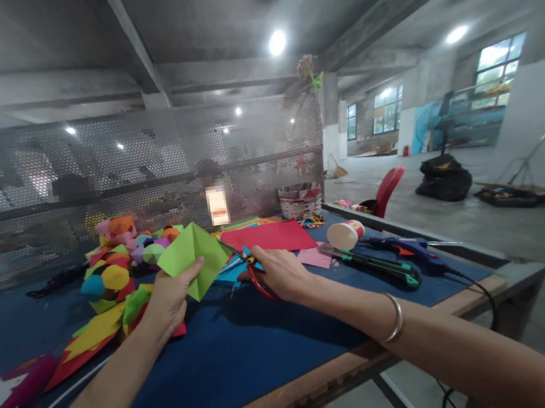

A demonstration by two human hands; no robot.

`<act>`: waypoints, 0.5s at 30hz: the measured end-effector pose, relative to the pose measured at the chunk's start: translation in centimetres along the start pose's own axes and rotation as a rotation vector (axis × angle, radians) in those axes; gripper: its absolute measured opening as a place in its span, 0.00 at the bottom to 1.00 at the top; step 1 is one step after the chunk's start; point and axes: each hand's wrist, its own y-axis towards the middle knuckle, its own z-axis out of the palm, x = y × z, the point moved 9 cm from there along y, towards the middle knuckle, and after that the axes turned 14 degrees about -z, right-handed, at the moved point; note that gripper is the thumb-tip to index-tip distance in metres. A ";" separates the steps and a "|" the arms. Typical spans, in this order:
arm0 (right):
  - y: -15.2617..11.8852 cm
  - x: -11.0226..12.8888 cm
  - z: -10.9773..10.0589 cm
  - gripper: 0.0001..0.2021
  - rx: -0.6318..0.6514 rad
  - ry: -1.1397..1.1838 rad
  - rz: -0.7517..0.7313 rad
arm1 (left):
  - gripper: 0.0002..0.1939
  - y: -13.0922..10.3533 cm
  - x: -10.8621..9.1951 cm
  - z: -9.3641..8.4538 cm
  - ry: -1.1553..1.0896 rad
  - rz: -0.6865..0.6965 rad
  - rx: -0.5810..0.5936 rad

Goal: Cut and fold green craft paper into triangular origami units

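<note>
My left hand (177, 295) pinches a creased square of light green paper (195, 259), thumb on its face, above the blue table top. My right hand (281, 271) is closed round the red handles of a pair of scissors (258, 279). The blades point left and their tips are close to the paper's right corner; whether they touch cannot be made out. Beneath the scissors lie pieces of blue paper (231, 273), with a red sheet (281, 236) behind them. Yellow, green and red paper pieces (99, 330) lie left of my left hand.
Colourful folded paper shapes (114, 278) are heaped at the left. A green utility knife (381, 266), a blue glue gun (409, 253) and a paper cup (345, 234) lie at the right. A woven basket (301, 200) stands behind, near a perforated metal screen (253, 133).
</note>
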 end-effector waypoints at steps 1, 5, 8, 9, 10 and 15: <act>0.0 0.0 0.0 0.18 0.002 -0.002 -0.001 | 0.06 0.1 0.0 0.0 -0.002 0.004 0.000; 0.1 -0.1 0.1 0.18 -0.002 -0.004 -0.010 | 0.05 0.2 0.0 -0.2 0.003 0.011 -0.010; 0.0 -0.2 0.1 0.20 -0.016 -0.002 -0.018 | 0.05 0.1 0.0 -0.1 0.010 0.011 -0.009; 0.0 -0.2 0.1 0.20 -0.020 -0.001 -0.020 | 0.06 0.1 0.0 -0.1 0.013 0.010 -0.008; 0.0 -0.2 0.1 0.21 -0.022 0.000 -0.022 | 0.06 0.0 0.0 0.0 0.017 0.008 -0.007; -0.2 -0.1 0.3 0.24 -0.030 0.004 -0.029 | 0.08 -0.2 0.0 0.2 0.033 -0.004 -0.016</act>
